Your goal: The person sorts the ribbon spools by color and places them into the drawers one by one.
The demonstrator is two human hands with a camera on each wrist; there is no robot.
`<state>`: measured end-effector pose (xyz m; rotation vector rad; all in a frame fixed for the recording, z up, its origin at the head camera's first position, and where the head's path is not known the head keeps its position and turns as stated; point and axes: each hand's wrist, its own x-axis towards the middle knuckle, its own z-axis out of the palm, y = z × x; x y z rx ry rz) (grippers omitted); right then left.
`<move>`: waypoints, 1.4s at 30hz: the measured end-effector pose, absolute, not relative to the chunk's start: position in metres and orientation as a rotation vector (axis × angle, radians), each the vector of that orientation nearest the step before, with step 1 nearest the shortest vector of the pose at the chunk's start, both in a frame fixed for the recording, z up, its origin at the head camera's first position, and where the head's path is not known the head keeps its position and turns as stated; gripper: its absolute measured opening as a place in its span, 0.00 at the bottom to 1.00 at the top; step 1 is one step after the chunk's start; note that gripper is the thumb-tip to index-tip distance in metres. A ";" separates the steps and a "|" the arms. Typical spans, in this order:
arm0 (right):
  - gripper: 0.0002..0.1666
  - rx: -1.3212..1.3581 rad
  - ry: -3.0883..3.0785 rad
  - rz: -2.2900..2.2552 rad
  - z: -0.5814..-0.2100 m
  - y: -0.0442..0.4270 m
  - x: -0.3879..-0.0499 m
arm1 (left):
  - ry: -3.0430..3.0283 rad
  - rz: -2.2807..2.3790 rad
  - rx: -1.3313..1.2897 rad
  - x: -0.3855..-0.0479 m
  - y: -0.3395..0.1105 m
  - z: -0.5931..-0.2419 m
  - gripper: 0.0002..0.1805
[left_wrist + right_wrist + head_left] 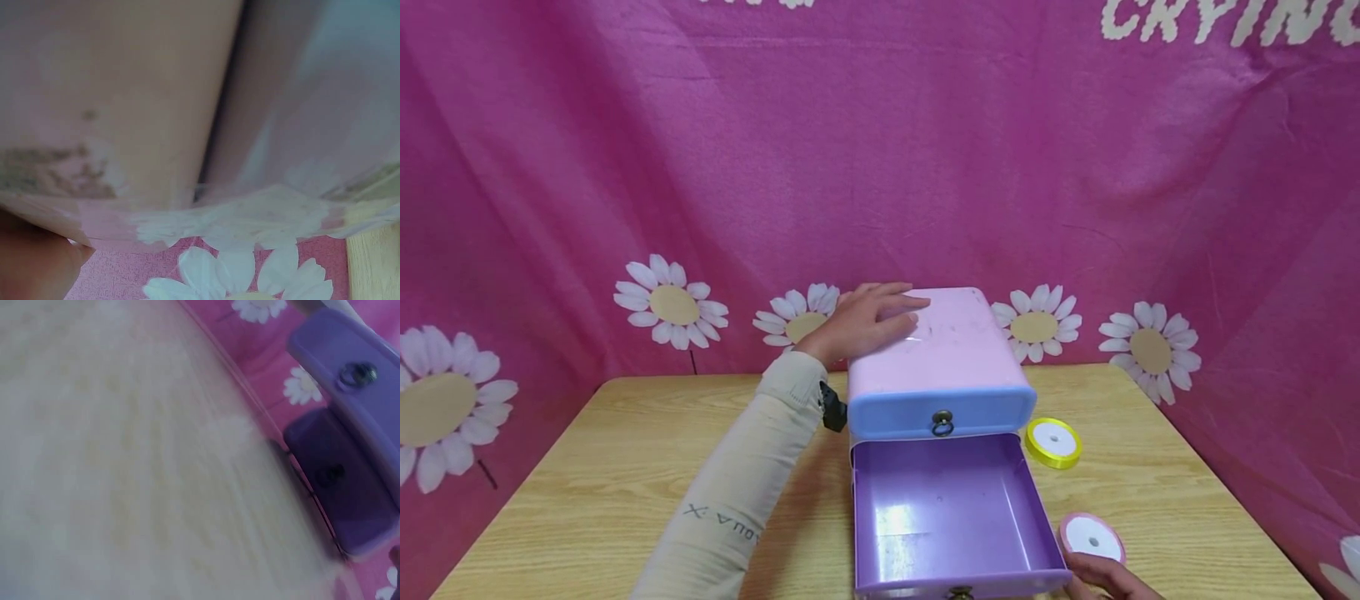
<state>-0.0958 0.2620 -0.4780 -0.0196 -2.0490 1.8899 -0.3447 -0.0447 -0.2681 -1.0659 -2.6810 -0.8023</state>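
A small pink drawer unit [951,350] stands on the table, with a blue top drawer [895,415] closed and a purple drawer [940,500] under it pulled out, nothing lying inside. My left hand [872,317] rests on the unit's top, fingers stretched across it. At the bottom edge my right hand [1108,575] is partly in view. Its straight fingers reach the pulled-out drawer's front right corner, beside a pink ribbon roll [1092,535]; whether they touch the roll I cannot tell. The right wrist view shows a lower purple drawer [344,494] closed beneath.
A yellow ribbon roll [1054,442] lies flat to the right of the unit. The wooden table [670,467] backs onto a pink cloth [880,167] printed with daisies, which also hangs at both sides. The left wrist view is mostly blurred.
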 end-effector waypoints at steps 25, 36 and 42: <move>0.59 -0.337 -2.582 1.201 -0.477 0.300 -0.119 | -2.670 -0.820 -1.062 -0.346 -0.045 -0.269 0.25; 0.62 -0.453 -2.633 1.272 -0.481 0.302 -0.121 | -2.678 -0.812 -1.046 -0.345 -0.045 -0.269 0.25; 0.56 -0.464 -2.502 1.333 -0.483 0.295 -0.119 | -2.674 -0.818 -1.054 -0.344 -0.045 -0.269 0.25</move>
